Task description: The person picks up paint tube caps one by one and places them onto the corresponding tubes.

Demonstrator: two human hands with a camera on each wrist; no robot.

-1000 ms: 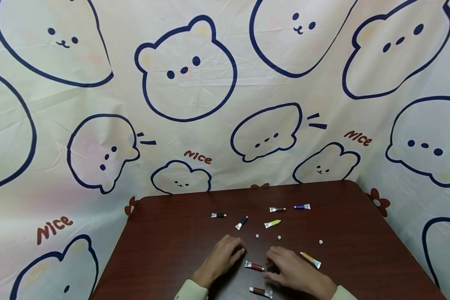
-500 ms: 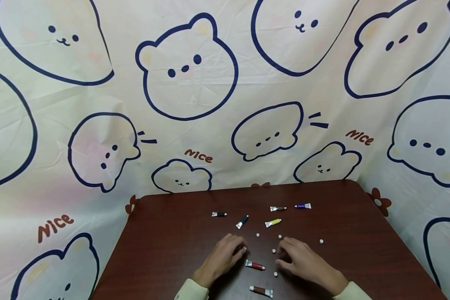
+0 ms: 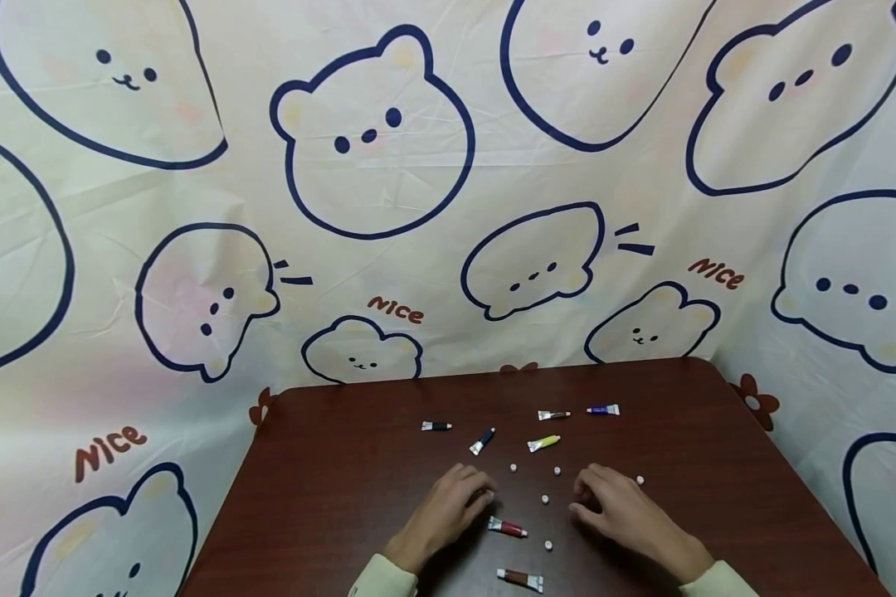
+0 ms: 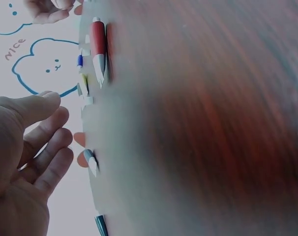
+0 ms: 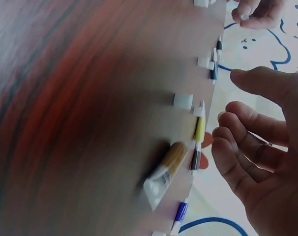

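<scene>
And here are the two hands, well apart: the left hand (image 3: 448,510) loosely bent, a pale spot at its fingertips — nail or held thing, I can't tell — and the right hand (image 3: 627,514), relaxed and holding nothing, thumb clear of its curved fingers. Between them lies the red tube (image 3: 508,527), its foil end crimped flat; the brown tube (image 3: 520,580) lies nearer the person. By the right hand, an ochre tube (image 5: 167,172) tapers to a wedge. Stubby white caps (image 3: 545,499) dot the glossy, wood-grained counter (image 3: 306,497). Farther out — more slim tubes (image 3: 543,444), then creased, bear-printed cloth (image 3: 433,274).
</scene>
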